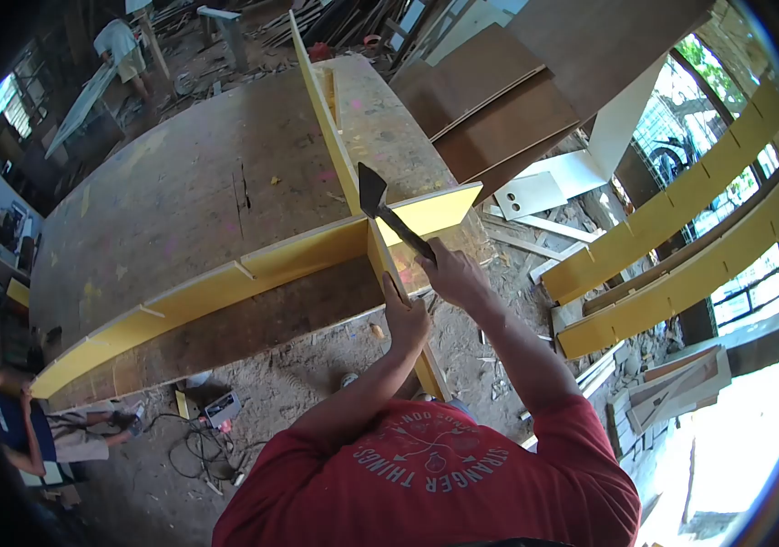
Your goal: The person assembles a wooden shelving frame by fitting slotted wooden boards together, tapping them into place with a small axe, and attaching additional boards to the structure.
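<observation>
My right hand is wrapped around the handle of a hatchet with a dark, flared blade. The hatchet's head is over the joint where two yellow boards cross at the table's edge. With my left hand I grip the near part of the yellow crossing board, just below the joint. The long yellow board stands on edge and runs left from the joint, with notches along its upper edge. Whether the hatchet touches the boards, I cannot tell.
A large wooden table lies under the boards. At the lower left, another person has a hand at the long board's far end. Notched yellow boards lean at right, brown panels behind. A power cable lies on the littered floor.
</observation>
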The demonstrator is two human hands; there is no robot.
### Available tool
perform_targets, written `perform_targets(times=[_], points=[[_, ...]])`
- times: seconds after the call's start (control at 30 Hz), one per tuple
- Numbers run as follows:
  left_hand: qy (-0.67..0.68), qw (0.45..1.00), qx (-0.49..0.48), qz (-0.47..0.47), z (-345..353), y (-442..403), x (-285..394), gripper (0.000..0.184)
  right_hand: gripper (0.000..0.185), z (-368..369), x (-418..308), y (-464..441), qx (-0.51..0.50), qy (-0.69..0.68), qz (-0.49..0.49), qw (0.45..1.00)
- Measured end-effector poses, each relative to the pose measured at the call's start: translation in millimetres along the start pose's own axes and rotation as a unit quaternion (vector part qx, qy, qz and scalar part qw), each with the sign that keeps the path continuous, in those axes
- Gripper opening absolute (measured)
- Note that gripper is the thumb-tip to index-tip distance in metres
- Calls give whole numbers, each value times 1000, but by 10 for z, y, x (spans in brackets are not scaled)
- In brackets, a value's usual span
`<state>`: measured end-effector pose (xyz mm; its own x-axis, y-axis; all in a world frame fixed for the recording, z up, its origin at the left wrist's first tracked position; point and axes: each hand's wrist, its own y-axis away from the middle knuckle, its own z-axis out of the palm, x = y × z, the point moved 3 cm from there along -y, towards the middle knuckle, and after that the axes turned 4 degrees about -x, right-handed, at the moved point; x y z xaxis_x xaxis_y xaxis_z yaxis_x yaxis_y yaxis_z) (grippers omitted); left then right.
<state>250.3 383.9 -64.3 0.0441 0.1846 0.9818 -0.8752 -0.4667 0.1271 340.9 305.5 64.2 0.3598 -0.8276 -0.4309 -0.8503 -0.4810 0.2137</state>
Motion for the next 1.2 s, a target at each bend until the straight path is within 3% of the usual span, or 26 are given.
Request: perform_targets(times=[0.13,0.27,0.47,0.57,0.67,0.73,0.8,0.83,0.9,1.0,1.07,1.1,1.2], points=[[-38,997,-4,70,-10,-69,-153,92,40,1,-62,84,67,-47,-12,997],[-45,997,-1,70,7,13,-38,92,43,88,-115,50,-8,-29,31,999],[-14,998,-17,54,-41,58,61,90,43,233,14,55,-21,-37,51,998],[-78,993,10,84,-69,-3,-98,89,46,326,305,79,25,-67,-28,997],[-75,994,24,75,-56,35,-21,88,44,317,509,373,-56,-336,49,939],[-30,997,17,69,-38,59,24,88,42,438,751,543,-27,-485,59,872],[-27,999,14,-10,3,133,176,88,37,531,1037,649,6,-605,85,791],[-28,998,11,-47,20,127,216,88,36,578,1205,634,21,-603,98,791],[-27,995,40,84,49,50,121,79,35,674,1552,544,53,-601,118,789],[-52,998,28,6,114,150,275,80,34,864,2038,300,47,-638,130,758],[-96,993,46,58,-7,52,-56,78,35,1137,2253,101,33,-677,126,724],[-98,993,54,35,38,93,34,78,37,1312,2266,-21,32,-712,118,692],[-172,983,51,28,-3,123,25,71,40,1553,2093,-271,-10,-611,147,777]])
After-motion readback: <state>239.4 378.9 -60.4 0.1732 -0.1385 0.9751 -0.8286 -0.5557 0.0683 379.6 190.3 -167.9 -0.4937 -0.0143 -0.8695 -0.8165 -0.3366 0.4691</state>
